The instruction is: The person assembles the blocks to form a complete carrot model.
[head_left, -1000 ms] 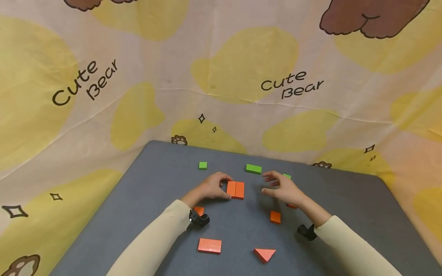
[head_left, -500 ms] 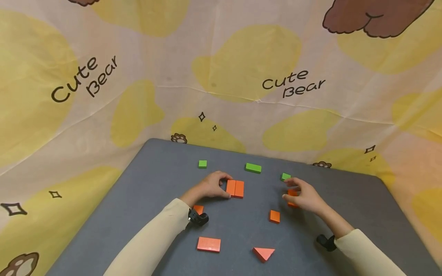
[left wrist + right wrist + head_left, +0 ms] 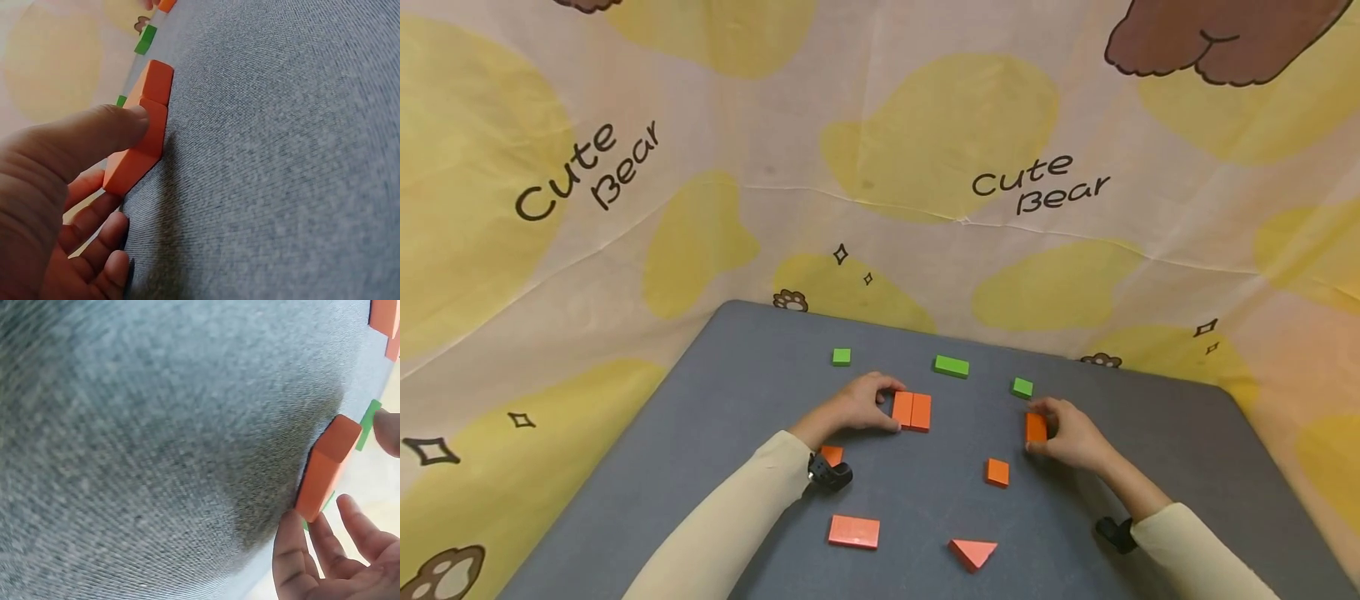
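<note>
Two orange rectangular blocks lie side by side on the dark grey table, a left block (image 3: pixel 902 409) and a right block (image 3: pixel 921 412). My left hand (image 3: pixel 859 404) pinches the left block between thumb and fingers; the left wrist view shows the thumb (image 3: pixel 134 122) on its near end. Farther right, my right hand (image 3: pixel 1070 433) is spread around another orange block (image 3: pixel 1036 427) on the table. In the right wrist view, the thumb (image 3: pixel 389 432) is apart from this block, while a fingertip (image 3: pixel 289 524) is at or very near its far end.
Along the back lie a small green block (image 3: pixel 842 357), a long green block (image 3: pixel 952 366) and another small green block (image 3: pixel 1022 387). Nearer are an orange square block (image 3: pixel 997 472), a partly covered orange block (image 3: pixel 831 455), a pink rectangular block (image 3: pixel 853 532) and a pink triangular block (image 3: pixel 973 553).
My right hand has moved right, away from the paired blocks, and its fingers have come around the right-hand orange block. My left hand has stayed at the pair.
</note>
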Demonstrator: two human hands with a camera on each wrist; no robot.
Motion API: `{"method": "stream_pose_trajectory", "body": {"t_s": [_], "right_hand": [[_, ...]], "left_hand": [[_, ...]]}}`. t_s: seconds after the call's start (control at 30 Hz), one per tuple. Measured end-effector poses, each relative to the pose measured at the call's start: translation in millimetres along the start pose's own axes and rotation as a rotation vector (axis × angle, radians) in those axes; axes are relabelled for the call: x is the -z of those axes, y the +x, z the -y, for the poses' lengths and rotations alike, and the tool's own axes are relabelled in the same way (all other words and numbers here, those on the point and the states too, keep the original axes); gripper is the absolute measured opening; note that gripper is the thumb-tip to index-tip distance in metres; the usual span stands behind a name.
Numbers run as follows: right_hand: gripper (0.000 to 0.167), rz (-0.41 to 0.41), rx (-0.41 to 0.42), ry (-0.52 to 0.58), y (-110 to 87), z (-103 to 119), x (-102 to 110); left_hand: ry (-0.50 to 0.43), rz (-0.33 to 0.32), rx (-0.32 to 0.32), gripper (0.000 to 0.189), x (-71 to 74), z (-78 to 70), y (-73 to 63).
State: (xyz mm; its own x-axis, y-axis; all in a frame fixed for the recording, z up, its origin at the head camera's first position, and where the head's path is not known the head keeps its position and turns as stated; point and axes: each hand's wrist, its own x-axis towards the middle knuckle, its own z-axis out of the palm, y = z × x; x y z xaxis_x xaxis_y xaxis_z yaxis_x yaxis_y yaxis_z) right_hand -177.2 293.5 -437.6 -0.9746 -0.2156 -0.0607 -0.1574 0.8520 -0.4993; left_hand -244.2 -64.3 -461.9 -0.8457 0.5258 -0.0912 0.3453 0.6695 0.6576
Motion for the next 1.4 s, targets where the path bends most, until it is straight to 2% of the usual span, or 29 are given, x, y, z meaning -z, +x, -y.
{"method": "stream_pose_trajectory", "body": {"t_s": [0.2,0.43,1.0,1.2,1.4], "right_hand": [[0.062,0.028,-0.029,-0.022,1.1,-3.6,-1.6],[0.059,0.03,0.01,-0.017,10.1,3.1,-3.0],[0.058,0.106,0.088,0.079,48.3,69.7,-27.2],[0.058,0.096,0.089,0.041,57.8,90.4,-40.0],[0.056,0.086,0.067,0.043,64.0,99.8,-46.7]], "left_hand": [[-0.028,-0.005,-0.003,0.06,4.1,-0.8,-2.2],[-0.043,-0.007,0.004,0.057,8.8,-2.3,-4.9],[-0.027,-0.003,0.024,0.057,4.7,-1.7,-3.5],[-0.047,-0.012,0.021,0.057,2.6,-1.1,-2.9],[-0.056,-0.014,0.019,0.057,2.4,-3.1,-2.7]]}}
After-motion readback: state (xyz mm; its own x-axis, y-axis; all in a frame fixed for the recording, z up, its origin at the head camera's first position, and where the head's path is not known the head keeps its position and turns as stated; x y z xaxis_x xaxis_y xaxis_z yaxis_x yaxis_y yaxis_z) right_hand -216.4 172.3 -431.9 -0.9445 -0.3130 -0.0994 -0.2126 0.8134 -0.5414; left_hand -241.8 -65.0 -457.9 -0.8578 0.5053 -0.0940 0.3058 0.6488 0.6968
